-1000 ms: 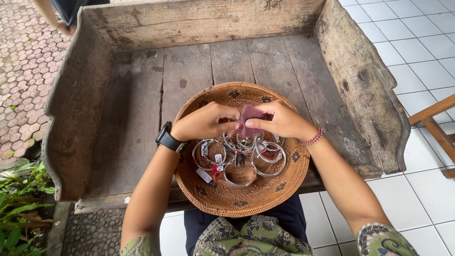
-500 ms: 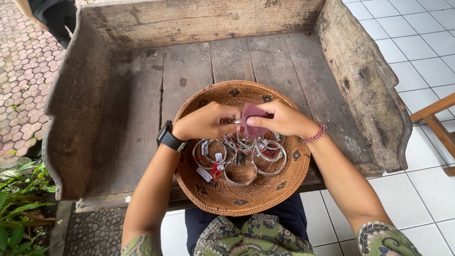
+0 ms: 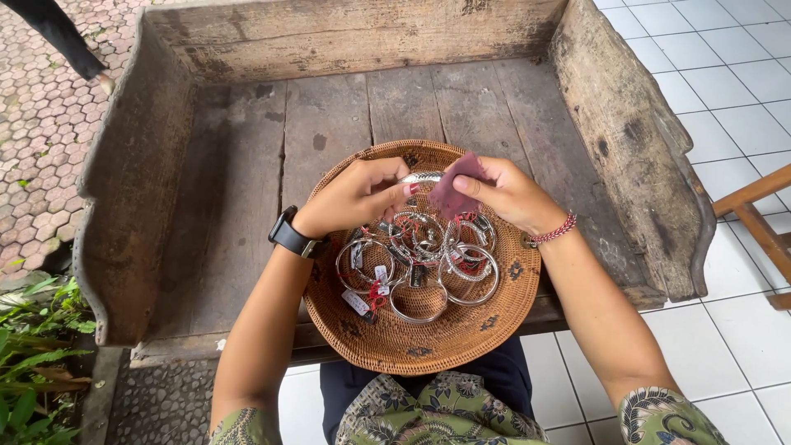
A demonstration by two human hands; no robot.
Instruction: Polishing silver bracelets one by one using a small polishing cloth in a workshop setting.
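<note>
Hands barely shifted: left hand (image 3: 358, 196) pinches silver bangle (image 3: 422, 177); right hand (image 3: 507, 194) grips pink cloth (image 3: 453, 191).

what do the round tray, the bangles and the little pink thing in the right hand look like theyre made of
Round tray: woven rattan or similar plant fibre, judging by the tight coiled brown weave, matte.
Bangles: likely silver-coloured metal; they are thin, shiny and reflective, with small tags tied on.
Pink thing in the right hand: probably soft cloth, since it folds limply; dull finish.
The left hand holds another shiny bangle against it.
</note>
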